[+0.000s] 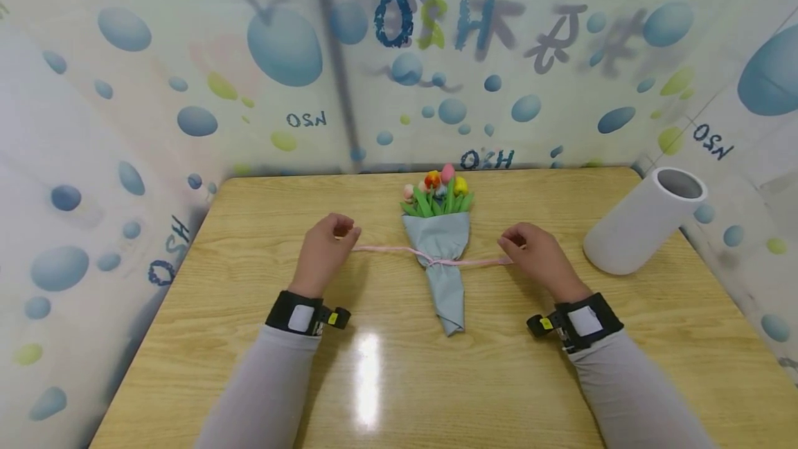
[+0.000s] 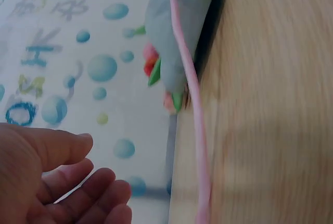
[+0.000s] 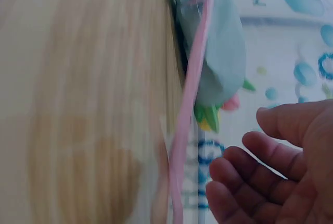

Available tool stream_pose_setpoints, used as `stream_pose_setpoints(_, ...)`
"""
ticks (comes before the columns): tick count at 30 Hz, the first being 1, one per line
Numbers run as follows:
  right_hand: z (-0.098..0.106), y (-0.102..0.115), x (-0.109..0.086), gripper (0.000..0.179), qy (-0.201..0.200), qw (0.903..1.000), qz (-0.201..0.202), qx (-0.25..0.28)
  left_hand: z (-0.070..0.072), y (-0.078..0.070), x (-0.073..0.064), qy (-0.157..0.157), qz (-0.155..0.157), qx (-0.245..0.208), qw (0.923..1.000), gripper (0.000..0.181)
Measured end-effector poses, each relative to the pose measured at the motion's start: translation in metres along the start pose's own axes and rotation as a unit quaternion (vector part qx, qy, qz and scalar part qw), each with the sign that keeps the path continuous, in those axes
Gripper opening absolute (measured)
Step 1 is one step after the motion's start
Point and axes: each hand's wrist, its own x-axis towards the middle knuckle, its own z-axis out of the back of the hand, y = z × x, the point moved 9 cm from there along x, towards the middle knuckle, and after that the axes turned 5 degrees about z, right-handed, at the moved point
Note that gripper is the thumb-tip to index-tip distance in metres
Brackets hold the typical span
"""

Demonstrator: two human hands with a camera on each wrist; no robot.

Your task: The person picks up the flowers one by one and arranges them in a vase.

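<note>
A small bouquet of tulips [image 1: 445,192] in pale blue-grey wrapping [image 1: 439,234] lies on the table with its blooms toward the wall. Around the narrow waist of the wrapping passes a pink ribbon [image 1: 480,262], its two ends stretching out left and right. My left hand [image 1: 325,249] hovers by the left end, fingers loosely bent and apart from the ribbon [image 2: 195,109] in the left wrist view. By the other end is my right hand [image 1: 541,256]; its relaxed fingers [image 3: 250,172] show a gap to the ribbon in the right wrist view.
A white cylindrical vase [image 1: 623,234] stands at the table's right side, beyond my right hand. Behind the wooden table [image 1: 461,393] rises a patterned wall covering [image 1: 237,123] with blue and green spots. Black straps with small cameras circle both wrists.
</note>
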Motion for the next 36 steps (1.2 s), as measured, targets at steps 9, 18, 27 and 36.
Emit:
stream_pose_setpoints(9, -0.030, 0.038, 0.004, 0.016, 0.025, 0.9981, 0.051, 0.027, -0.059, -0.038, -0.018, 0.056, -0.070, 0.015, 0.9959, 0.023)
stream_pose_setpoints(18, -0.047, 0.064, 0.008, 0.013, 0.031, 0.9951, 0.092, 0.019, -0.103, -0.058, -0.038, 0.101, -0.111, 0.047, 0.9875, 0.007)
stream_pose_setpoints(27, -0.060, 0.077, 0.010, 0.007, 0.054, 0.9899, 0.128, -0.026, -0.116, -0.073, -0.041, 0.089, -0.150, 0.117, 0.9778, 0.007)
stream_pose_setpoints(36, -0.070, 0.090, 0.008, 0.007, 0.061, 0.9814, 0.166, -0.075, -0.124, -0.074, -0.038, 0.089, -0.139, 0.166, 0.9722, 0.010)
